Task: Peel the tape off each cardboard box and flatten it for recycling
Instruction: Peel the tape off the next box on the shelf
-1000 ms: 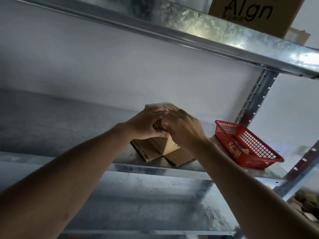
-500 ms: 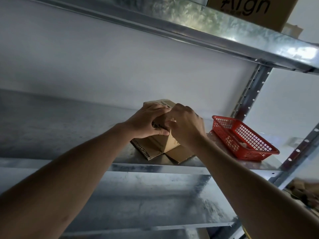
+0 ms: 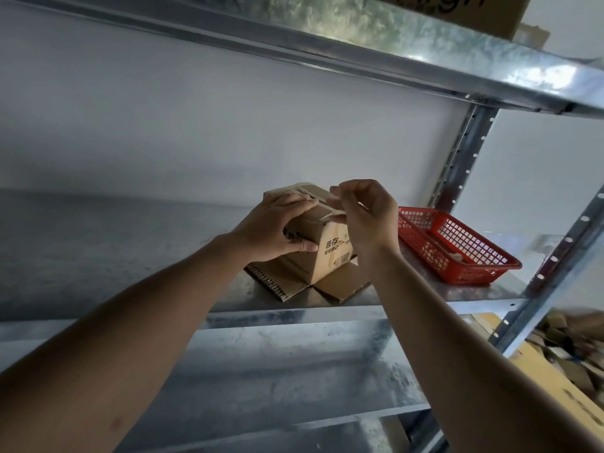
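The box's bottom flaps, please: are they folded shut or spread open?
Spread open: the box stands on flaps splayed flat across the shelf.

We are in a storeroom or small stockroom, not a home room. We stand before a rack of bare galvanised steel shelves (image 3: 327,307), held by a perforated upright (image 3: 464,158) with rows of bolt holes, set against a plain white wall (image 3: 196,119). A large printed carton (image 3: 474,11) sits on the shelf above us. A red plastic mesh basket (image 3: 457,246) rests on the middle shelf beside a small cardboard box (image 3: 327,253) with printed markings. Low at the right edge we see more cardboard (image 3: 572,361) piled up, though blurred.
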A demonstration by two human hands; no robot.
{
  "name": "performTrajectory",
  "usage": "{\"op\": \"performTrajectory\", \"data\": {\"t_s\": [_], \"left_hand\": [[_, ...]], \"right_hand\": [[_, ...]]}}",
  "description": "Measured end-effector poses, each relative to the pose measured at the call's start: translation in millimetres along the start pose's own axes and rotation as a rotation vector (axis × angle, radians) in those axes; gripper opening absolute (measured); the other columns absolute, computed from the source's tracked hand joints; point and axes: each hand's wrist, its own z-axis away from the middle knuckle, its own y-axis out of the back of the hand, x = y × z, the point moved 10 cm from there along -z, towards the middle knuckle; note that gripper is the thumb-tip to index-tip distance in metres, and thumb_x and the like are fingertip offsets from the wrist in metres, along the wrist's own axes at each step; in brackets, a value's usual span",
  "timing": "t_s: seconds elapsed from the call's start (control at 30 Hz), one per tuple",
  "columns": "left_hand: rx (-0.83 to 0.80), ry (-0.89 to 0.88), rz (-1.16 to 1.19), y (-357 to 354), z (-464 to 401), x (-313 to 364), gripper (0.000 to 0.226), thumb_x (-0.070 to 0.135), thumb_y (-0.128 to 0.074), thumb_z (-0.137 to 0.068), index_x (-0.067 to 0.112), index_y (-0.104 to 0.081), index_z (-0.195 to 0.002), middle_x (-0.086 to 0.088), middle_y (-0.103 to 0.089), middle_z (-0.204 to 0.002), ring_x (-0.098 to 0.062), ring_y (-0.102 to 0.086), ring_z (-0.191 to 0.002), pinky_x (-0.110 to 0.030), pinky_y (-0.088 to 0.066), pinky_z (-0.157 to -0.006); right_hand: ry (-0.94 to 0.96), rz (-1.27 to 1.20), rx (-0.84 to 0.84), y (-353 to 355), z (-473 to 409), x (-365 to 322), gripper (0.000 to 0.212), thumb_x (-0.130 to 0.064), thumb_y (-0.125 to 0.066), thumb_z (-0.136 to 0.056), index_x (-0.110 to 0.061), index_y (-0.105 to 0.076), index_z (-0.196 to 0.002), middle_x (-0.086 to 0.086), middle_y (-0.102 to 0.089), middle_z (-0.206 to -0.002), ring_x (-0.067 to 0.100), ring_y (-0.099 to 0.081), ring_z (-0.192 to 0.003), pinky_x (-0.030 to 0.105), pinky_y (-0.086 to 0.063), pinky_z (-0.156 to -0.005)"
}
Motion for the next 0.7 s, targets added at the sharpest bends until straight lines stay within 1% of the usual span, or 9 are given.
{"op": "performTrajectory", "data": {"t_s": [0.07, 0.13, 0.23, 0.3, 0.37, 0.4, 0.53, 0.6, 0.7], "left_hand": [[-0.003, -0.001, -0.006, -0.7, 0.1, 0.8, 0.095, 0.066, -0.075, -0.079, 0.034, -0.034, -0.16, 0.01, -0.033, -0.162, -0.018, -0.017, -0.15, -0.052, -0.031, -0.12], [-0.01, 0.004, -0.006, -0.4, 0.1, 0.7, 0.096, 0.067, -0.074, -0.08, 0.034, -0.033, -0.16, 0.01, -0.032, -0.163, -0.016, -0.016, -0.15, -0.051, -0.03, -0.12], [-0.01, 0.001, -0.004, 2.4, -0.9, 2.7, 0.096, 0.066, -0.075, -0.08, 0.032, -0.035, -0.16, 0.009, -0.033, -0.163, -0.017, -0.016, -0.15, -0.048, -0.029, -0.121], [-0.011, -0.002, -0.007, 3.6, -1.3, 4.6, 0.096, 0.069, -0.073, -0.08, 0.031, -0.036, -0.16, 0.008, -0.035, -0.162, -0.017, -0.018, -0.15, -0.048, -0.03, -0.122], [-0.019, 0.013, -0.004, 3.3, -0.7, 4.6, 0.095, 0.071, -0.07, -0.08, 0.032, -0.035, -0.16, 0.011, -0.033, -0.162, -0.016, -0.017, -0.15, -0.049, -0.03, -0.122], [-0.024, 0.018, 0.001, 2.9, -0.2, 4.4, 0.094, 0.071, -0.07, -0.081, 0.033, -0.034, -0.16, 0.012, -0.032, -0.163, -0.015, -0.015, -0.15, -0.049, -0.029, -0.122], [-0.015, 0.012, 0.009, 4.2, 3.3, 5.1, 0.094, 0.068, -0.073, -0.082, 0.032, -0.034, -0.16, 0.012, -0.031, -0.163, -0.015, -0.015, -0.15, -0.049, -0.028, -0.123], [0.002, 0.004, 0.014, 6.0, 4.3, 6.3, 0.094, 0.066, -0.074, -0.081, 0.031, -0.036, -0.159, 0.011, -0.032, -0.163, -0.017, -0.017, -0.15, -0.049, -0.029, -0.123], [-0.006, 0.012, 0.019, 5.1, 4.4, 5.6, 0.093, 0.064, -0.076, -0.081, 0.031, -0.036, -0.159, 0.011, -0.031, -0.163, -0.017, -0.017, -0.15, -0.05, -0.029, -0.122]], "right_hand": [[-0.056, -0.019, -0.031, 1.3, 2.0, 5.5, 0.006, -0.007, -0.06, -0.103, -0.002, -0.062, -0.105, 0.012, -0.079, -0.092, 0.024, -0.079, -0.084, 0.037, -0.065, -0.069], [-0.049, 0.008, -0.073, 1.7, 3.0, 6.0, 0.008, -0.009, -0.061, -0.103, -0.003, -0.061, -0.108, 0.011, -0.079, -0.085, 0.025, -0.078, -0.077, 0.035, -0.065, -0.067], [0.251, 0.43, -0.172, -5.5, 6.5, -15.5, 0.018, -0.011, -0.07, -0.096, -0.016, -0.07, -0.113, -0.001, -0.077, -0.076, 0.009, -0.074, -0.068, 0.026, -0.062, -0.068], [0.475, 0.703, -0.32, -26.4, 18.6, -26.0, 0.029, -0.012, -0.075, -0.09, -0.023, -0.075, -0.117, -0.009, -0.072, -0.084, 0.005, -0.067, -0.067, 0.023, -0.056, -0.067], [0.551, 0.888, -0.471, -46.4, 28.8, -19.9, 0.032, -0.015, -0.076, -0.091, -0.023, -0.074, -0.122, -0.006, -0.06, -0.102, 0.006, -0.06, -0.073, 0.023, -0.052, -0.068], [0.547, 0.975, -0.492, -50.8, 30.3, -14.6, 0.031, -0.018, -0.074, -0.093, -0.023, -0.073, -0.123, -0.005, -0.056, -0.11, 0.009, -0.059, -0.079, 0.024, -0.052, -0.069], [0.602, 1.14, -0.369, -54.0, 34.4, -19.2, 0.019, -0.017, -0.068, -0.097, -0.017, -0.075, -0.114, 0.002, -0.064, -0.117, 0.024, -0.066, -0.101, 0.035, -0.056, -0.074], [0.59, 1.133, -0.308, -51.4, 33.9, -22.2, 0.022, -0.016, -0.061, -0.1, -0.02, -0.073, -0.119, -0.001, -0.065, -0.118, 0.022, -0.067, -0.099, 0.034, -0.056, -0.072], [0.433, 1.033, -0.236, -38.8, 23.9, -11.1, 0.023, -0.019, -0.052, -0.103, -0.019, -0.069, -0.118, -0.001, -0.068, -0.115, 0.023, -0.067, -0.096, 0.043, -0.058, -0.075]]}}
